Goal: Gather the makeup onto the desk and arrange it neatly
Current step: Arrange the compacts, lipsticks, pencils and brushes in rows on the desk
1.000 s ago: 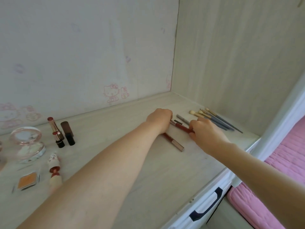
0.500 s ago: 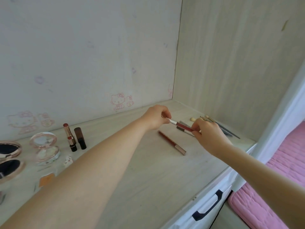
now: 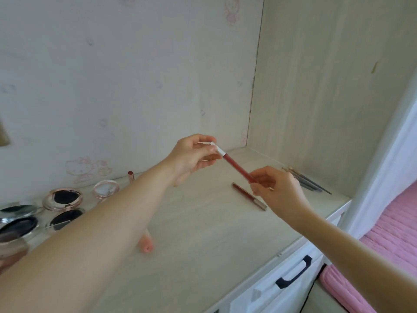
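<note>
Pale wood desk (image 3: 203, 233) is stretching under both hands: the left hand (image 3: 191, 155) is pinching the white end of a red lip pencil (image 3: 237, 168), the right hand (image 3: 274, 188) gripping the other end, above a second pencil (image 3: 249, 196). Pulling could be popping the cap loose and dropping it. No readable writing is showing.

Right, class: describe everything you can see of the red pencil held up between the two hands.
The red pencil is a slim stick with a dark red, glossy-looking body and a white end section. It is held in the air above the desk, slanting down to the right. The left hand pinches its white upper end; the right hand pinches its lower end, which the fingers hide. It touches nothing else. A similar pencil lies on the desk below it.
</note>
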Demonstrator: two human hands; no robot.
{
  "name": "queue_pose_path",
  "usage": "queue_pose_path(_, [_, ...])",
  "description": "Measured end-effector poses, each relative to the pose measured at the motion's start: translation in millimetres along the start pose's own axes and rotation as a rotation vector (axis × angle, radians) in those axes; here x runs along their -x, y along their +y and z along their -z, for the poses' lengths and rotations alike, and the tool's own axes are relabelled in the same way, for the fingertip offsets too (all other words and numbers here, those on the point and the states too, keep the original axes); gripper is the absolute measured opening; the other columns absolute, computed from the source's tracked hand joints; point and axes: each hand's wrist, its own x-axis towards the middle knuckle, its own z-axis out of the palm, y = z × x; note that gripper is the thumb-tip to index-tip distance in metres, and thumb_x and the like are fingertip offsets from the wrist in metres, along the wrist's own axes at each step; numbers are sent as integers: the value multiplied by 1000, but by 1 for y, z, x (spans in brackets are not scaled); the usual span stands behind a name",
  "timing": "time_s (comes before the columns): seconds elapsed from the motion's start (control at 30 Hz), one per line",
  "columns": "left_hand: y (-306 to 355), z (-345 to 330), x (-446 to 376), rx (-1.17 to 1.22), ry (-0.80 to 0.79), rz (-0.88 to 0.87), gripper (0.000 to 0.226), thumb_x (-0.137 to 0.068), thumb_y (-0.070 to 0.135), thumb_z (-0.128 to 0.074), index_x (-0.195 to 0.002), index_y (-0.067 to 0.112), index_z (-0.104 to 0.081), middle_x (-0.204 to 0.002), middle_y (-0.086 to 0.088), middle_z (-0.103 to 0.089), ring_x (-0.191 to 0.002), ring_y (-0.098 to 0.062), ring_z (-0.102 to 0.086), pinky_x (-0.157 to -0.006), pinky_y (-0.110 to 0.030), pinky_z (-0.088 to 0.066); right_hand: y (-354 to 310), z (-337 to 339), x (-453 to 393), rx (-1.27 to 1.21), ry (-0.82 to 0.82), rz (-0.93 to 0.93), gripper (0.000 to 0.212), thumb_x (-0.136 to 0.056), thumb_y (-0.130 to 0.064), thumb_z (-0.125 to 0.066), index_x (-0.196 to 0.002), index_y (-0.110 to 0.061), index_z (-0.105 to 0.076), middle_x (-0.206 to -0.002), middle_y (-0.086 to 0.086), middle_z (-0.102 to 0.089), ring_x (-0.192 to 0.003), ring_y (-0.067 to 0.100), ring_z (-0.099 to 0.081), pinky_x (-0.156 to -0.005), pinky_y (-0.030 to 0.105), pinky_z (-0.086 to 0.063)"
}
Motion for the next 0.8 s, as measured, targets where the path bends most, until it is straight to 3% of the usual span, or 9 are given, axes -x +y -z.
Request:
queue_pose_path(0.13, [4, 13, 37, 199, 102, -39, 18, -89, 2, -62, -106, -2, -65, -97, -14, -72, -86, -24, -71, -82, -33, -58, -27, -27, 21, -411, -37, -104, 18, -87, 4, -61, -89, -12, -68, -77, 5, -74, -70, 17, -71, -73, 28, -58])
queue_pose_path(0.27, [1, 28, 73, 232, 249, -86, 13, -86, -1, -64, -98, 3, -68, -88, -8, -74, -79, -21, -71, -77, -31, -58, -51, -56, 44, -725, -113, -216, 7, -90, 2, -58, -94, -1, -63, -81, 12, -74, -73, 22, -72, -68, 24, -57])
queue_pose_path(0.43, [-6, 55, 118, 245, 268, -69, 12, -86, 0, -65, -98, 2, -69, -90, -11, -73, -84, -21, -70, -76, -29, -57, -73, -97, 69, -1006, -223, -356, 11, -94, 1, -53, -100, 6, -61, -87, 18, -73, -78, 22, -70, -71, 25, -56])
queue_pose_path(0.63, [-12, 88, 171, 106, 238, -81, 18, -90, 7, -62, -106, 1, -66, -98, -9, -73, -95, -26, -70, -77, -32, -58, -99, -142, 99, -1146, -414, -492, 16, -94, 1, -52, -99, 7, -66, -85, 17, -69, -80, 23, -69, -74, 27, -57])
queue_pose_path(0.73, [-14, 106, 193, 30, 280, -91, 15, -89, 12, -64, -103, 9, -69, -95, -9, -73, -92, -26, -71, -78, -39, -58, -112, -162, 115, -1154, -524, -519, 15, -93, 1, -54, -98, 9, -67, -89, 19, -67, -83, 26, -69, -75, 29, -57])
queue_pose_path(0.8, [-16, 117, 208, -9, 304, -98, 12, -88, 14, -65, -98, 18, -72, -93, -10, -73, -87, -26, -71, -75, -36, -58, -120, -173, 123, -1111, -587, -509, 14, -91, 2, -57, -100, 10, -65, -91, 21, -68, -85, 28, -70, -76, 30, -57])
